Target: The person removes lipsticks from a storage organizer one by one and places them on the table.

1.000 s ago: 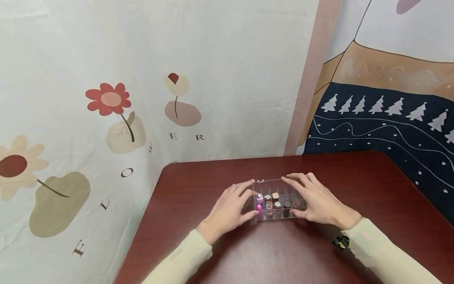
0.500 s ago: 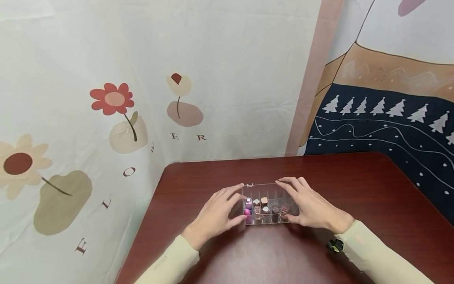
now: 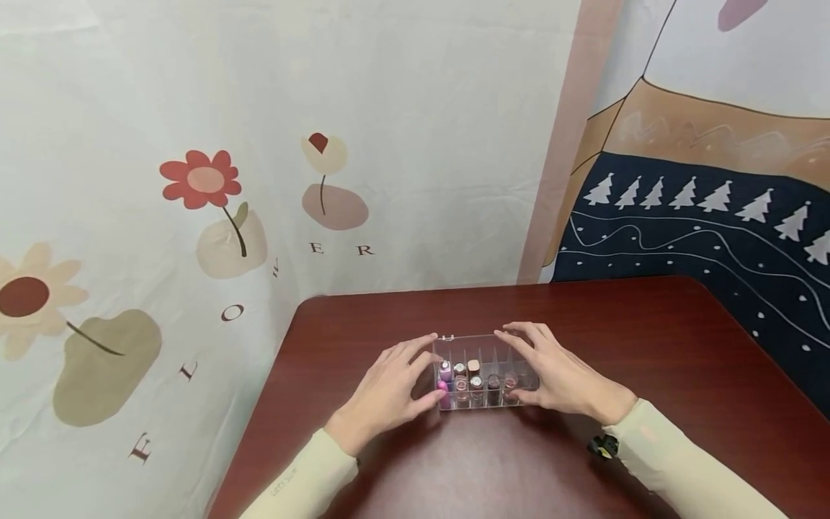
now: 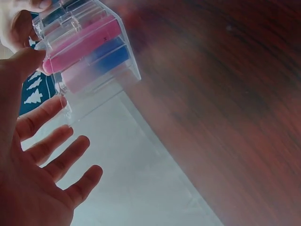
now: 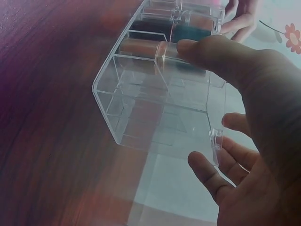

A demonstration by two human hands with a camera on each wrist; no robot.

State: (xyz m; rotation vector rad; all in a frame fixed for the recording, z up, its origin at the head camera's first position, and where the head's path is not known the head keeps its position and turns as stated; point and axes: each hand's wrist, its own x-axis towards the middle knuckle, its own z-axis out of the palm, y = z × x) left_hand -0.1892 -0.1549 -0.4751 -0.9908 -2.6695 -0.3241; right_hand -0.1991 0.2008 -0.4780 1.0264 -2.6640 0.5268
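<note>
A clear plastic organizer (image 3: 499, 365) with two rows of compartments sits between both hands in the head view. Small cosmetic bottles stand in it, among them a bright pink tube (image 3: 443, 394) at the front left corner and a purple bottle (image 3: 444, 370) behind it. My left hand (image 3: 382, 393) holds the left end, thumb at the front and index finger toward the back. The right hand (image 3: 564, 378) grips the other end likewise. In the right wrist view its thumb (image 5: 207, 49) overlaps a peach bottle (image 5: 138, 47); whether it touches the bottle cannot be told.
The organizer is over a dark red-brown table (image 3: 363, 324). A white curtain printed with flowers (image 3: 421, 144) hangs behind and to the left. At the right is a navy cloth with white trees (image 3: 687, 238).
Both hands and the organizer have shifted left together and slightly toward me, mostly in the first half second. The grip of each hand looks the same.
</note>
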